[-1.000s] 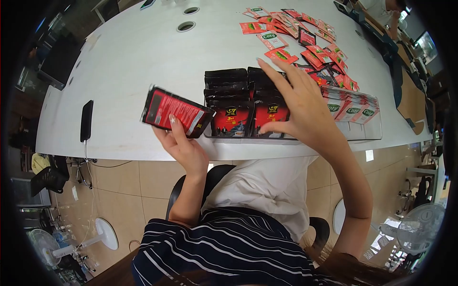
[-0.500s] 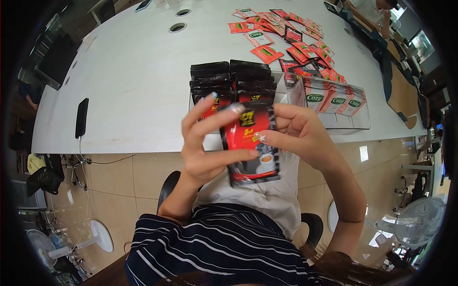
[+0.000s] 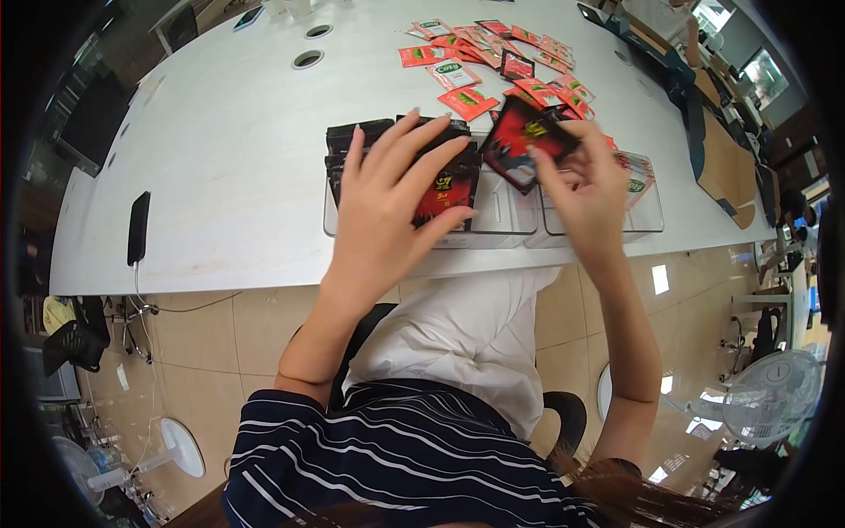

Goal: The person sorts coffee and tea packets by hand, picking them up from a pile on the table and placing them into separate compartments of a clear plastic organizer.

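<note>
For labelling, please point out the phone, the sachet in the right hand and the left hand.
phone [image 3: 137, 227], head view, middle of dark face.
sachet [image 3: 525, 138], head view, red and black front.
left hand [image 3: 380, 227], head view, back of hand.

Left hand [image 3: 387, 207] covers most of the black sachet stack [image 3: 444, 187], so no counting those. The sachet [image 3: 526, 141] in the right hand [image 3: 585, 189] is blurry and its print is unreadable. That hand also blocks most of what's in the clear tray [image 3: 650, 209]. The loose red packets [image 3: 493, 62] up top are too small to read, probably tea.
</note>
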